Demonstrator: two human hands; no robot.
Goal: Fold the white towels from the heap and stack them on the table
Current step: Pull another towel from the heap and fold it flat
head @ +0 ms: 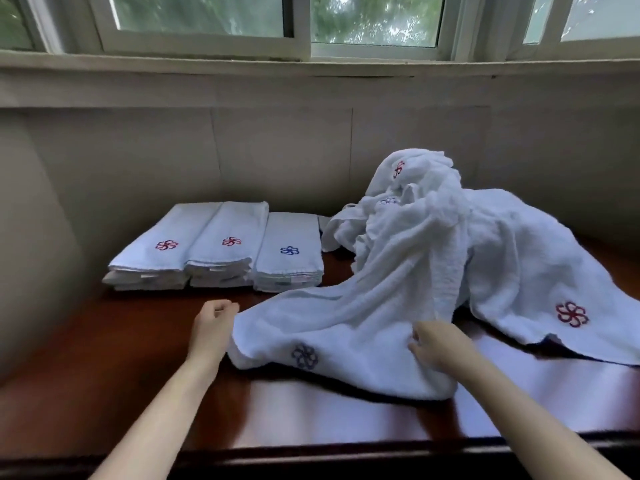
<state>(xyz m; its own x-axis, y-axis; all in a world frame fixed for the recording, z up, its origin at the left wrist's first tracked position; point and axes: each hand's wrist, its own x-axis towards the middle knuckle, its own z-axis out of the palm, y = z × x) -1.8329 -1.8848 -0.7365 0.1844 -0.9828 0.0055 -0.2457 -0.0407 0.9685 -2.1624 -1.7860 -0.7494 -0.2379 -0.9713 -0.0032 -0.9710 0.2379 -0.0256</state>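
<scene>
A white towel (pixel 346 327) with a dark blue flower emblem lies stretched from the heap toward me on the brown table (pixel 121 358). My left hand (pixel 213 323) pinches its left edge with closed fingers. My right hand (pixel 438 344) grips a bunched fold at its right side. The heap of white towels (pixel 422 209) rises behind, at the right. Three stacks of folded towels stand in a row at the back left: two with a red flower (pixel 162 251) (pixel 225 244) and one with a blue flower (pixel 289 254).
Another white towel (pixel 540 271) with a red flower spreads over the table's right side, reaching the right frame edge. A pale wall and a window sill run close behind the table. The table's dark front edge (pixel 311 455) lies just below my forearms.
</scene>
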